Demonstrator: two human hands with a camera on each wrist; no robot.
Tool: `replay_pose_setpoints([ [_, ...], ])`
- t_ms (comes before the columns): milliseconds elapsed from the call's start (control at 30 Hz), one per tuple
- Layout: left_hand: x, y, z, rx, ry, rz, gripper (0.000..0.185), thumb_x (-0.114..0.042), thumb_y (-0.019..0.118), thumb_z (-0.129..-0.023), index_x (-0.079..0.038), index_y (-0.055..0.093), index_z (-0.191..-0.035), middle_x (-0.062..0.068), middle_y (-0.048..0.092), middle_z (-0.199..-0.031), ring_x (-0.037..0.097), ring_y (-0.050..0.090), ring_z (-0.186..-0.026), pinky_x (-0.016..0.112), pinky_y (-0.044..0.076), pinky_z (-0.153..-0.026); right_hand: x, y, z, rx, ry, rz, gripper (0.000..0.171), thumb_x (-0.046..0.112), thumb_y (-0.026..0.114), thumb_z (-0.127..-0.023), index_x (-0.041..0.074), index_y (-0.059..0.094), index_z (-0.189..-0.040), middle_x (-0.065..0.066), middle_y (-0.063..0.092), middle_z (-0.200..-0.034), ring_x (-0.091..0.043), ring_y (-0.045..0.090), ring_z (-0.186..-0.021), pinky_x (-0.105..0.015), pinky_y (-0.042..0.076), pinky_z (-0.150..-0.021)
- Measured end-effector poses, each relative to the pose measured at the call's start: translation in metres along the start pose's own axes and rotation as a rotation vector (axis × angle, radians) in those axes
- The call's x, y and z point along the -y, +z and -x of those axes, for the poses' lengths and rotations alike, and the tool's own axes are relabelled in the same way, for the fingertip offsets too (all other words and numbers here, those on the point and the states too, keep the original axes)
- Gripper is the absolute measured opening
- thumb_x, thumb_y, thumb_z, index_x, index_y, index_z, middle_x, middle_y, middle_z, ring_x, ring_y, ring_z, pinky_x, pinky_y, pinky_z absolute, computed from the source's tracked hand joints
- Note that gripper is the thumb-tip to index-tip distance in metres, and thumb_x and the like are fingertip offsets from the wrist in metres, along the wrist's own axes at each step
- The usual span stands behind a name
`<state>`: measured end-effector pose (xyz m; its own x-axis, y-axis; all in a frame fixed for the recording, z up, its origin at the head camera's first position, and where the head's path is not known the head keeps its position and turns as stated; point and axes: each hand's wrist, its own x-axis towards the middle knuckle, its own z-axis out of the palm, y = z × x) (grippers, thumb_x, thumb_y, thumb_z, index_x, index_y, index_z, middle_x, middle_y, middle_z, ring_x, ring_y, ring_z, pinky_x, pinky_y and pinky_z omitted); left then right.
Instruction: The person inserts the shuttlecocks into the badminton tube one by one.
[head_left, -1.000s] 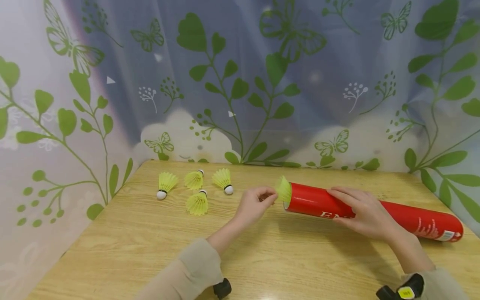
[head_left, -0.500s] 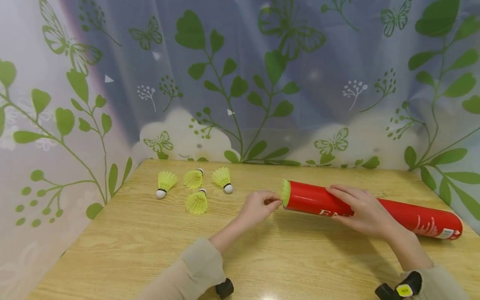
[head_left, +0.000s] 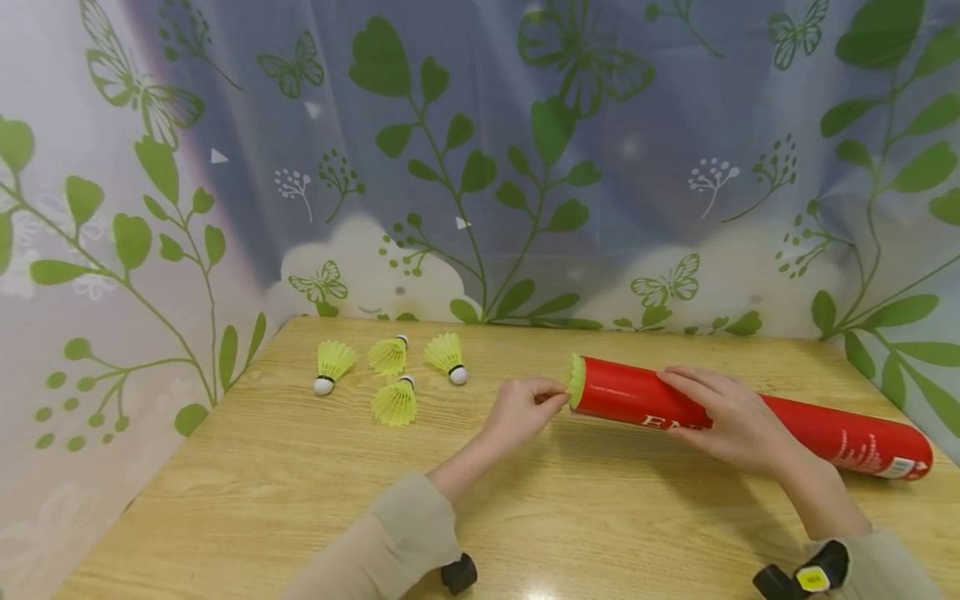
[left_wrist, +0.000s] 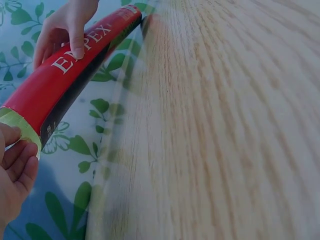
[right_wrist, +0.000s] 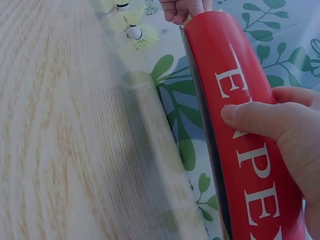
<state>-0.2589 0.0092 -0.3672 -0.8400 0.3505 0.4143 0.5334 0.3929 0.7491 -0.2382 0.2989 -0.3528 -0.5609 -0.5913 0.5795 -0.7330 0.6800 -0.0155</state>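
Observation:
A long red shuttlecock tube (head_left: 626,392) lies slanted, its mouth facing left, with white lettering along its side. My right hand (head_left: 731,421) grips it near the middle, thumb on the near side and fingers over the top; the right wrist view shows the thumb (right_wrist: 250,119) across the lettering. At the mouth, the yellow-green skirt of a shuttlecock (head_left: 576,382) sticks out a little, its cork hidden inside. My left hand (head_left: 528,408) pinches the skirt's edge between thumb and fingertips; in the left wrist view the pale skirt (left_wrist: 20,122) shows behind those fingers.
Several yellow shuttlecocks with white corks lie at the table's back left, among them a left one (head_left: 334,365), a front one (head_left: 394,404) and a right one (head_left: 447,358). Behind the wooden table (head_left: 495,517) hangs a leaf-patterned curtain (head_left: 480,167).
The shuttlecock has slid rightward into the tube, so only the skirt's rim shows now. My left hand has followed it right to the mouth. The right hand keeps its grip.

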Motion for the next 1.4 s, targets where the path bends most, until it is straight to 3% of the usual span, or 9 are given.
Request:
replay_pose_setpoints([
  [100,-0.001,0.002,-0.001,-0.019,0.026,-0.015,0.012,-0.007,0.064,-0.087,-0.001,0.073,-0.093,0.009,0.07,-0.091,0.012,0.063,-0.077,0.016,0.048,-0.066,-0.001,0.0,-0.001,-0.012,-0.003,-0.008,0.067,0.035,0.08,-0.072,0.011,0.054,-0.129,-0.014,0.057,-0.121,-0.032,0.054,-0.105,-0.054,0.04,-0.081],
  [233,-0.003,0.005,-0.003,-0.032,0.044,-0.021,0.011,-0.006,0.065,-0.086,-0.001,0.073,-0.091,0.008,0.07,-0.088,0.011,0.062,-0.076,0.015,0.047,-0.066,-0.002,0.0,-0.001,-0.024,-0.005,-0.014,0.064,0.055,0.058,-0.083,0.011,0.055,-0.129,-0.013,0.057,-0.121,-0.033,0.054,-0.105,-0.054,0.04,-0.081],
  [433,-0.005,0.009,-0.004,-0.035,0.032,-0.008,0.011,-0.003,0.064,-0.085,0.0,0.073,-0.091,0.009,0.07,-0.089,0.012,0.063,-0.078,0.015,0.047,-0.067,-0.002,0.001,-0.001,-0.026,-0.002,-0.013,0.063,0.048,0.068,-0.08,0.011,0.055,-0.129,-0.013,0.057,-0.121,-0.033,0.054,-0.105,-0.053,0.04,-0.081],
  [533,-0.005,0.011,-0.005,-0.038,0.011,0.004,0.011,-0.003,0.065,-0.085,0.0,0.073,-0.092,0.009,0.07,-0.09,0.013,0.064,-0.08,0.015,0.048,-0.068,-0.002,0.001,-0.002,-0.032,-0.005,-0.018,0.064,0.055,0.058,-0.083,0.01,0.055,-0.128,-0.013,0.057,-0.121,-0.034,0.054,-0.104,-0.054,0.04,-0.081],
  [667,-0.003,0.013,-0.006,-0.034,-0.068,0.067,0.012,-0.006,0.065,-0.086,-0.001,0.074,-0.093,0.008,0.07,-0.092,0.012,0.065,-0.082,0.017,0.049,-0.069,-0.002,0.002,-0.002,-0.035,-0.005,-0.024,0.068,0.061,0.043,-0.085,0.01,0.055,-0.128,-0.014,0.057,-0.12,-0.034,0.054,-0.103,-0.055,0.04,-0.081],
  [867,-0.001,0.017,-0.006,-0.033,-0.177,0.164,0.014,-0.009,0.065,-0.086,-0.002,0.074,-0.095,0.006,0.07,-0.094,0.009,0.064,-0.084,0.019,0.05,-0.07,-0.003,0.002,0.0,-0.019,0.011,-0.022,0.062,0.051,0.065,-0.081,0.011,0.055,-0.128,-0.013,0.057,-0.121,-0.033,0.054,-0.104,-0.054,0.039,-0.081],
  [1233,0.001,0.021,-0.007,-0.017,-0.181,0.172,0.015,-0.007,0.064,-0.087,0.0,0.073,-0.097,0.011,0.069,-0.099,0.017,0.064,-0.093,0.021,0.05,-0.074,-0.004,0.004,0.002,-0.027,0.008,-0.026,0.062,0.051,0.064,-0.081,0.011,0.056,-0.128,-0.013,0.057,-0.121,-0.033,0.055,-0.103,-0.052,0.04,-0.079],
  [1400,0.0,0.016,-0.006,0.04,-0.165,0.15,0.018,-0.013,0.062,-0.089,-0.003,0.072,-0.1,0.008,0.069,-0.1,0.013,0.062,-0.093,0.021,0.049,-0.075,-0.002,0.002,0.002,-0.011,0.031,-0.016,0.068,0.03,0.082,-0.068,0.011,0.055,-0.128,-0.013,0.057,-0.121,-0.033,0.054,-0.103,-0.054,0.041,-0.08],
])
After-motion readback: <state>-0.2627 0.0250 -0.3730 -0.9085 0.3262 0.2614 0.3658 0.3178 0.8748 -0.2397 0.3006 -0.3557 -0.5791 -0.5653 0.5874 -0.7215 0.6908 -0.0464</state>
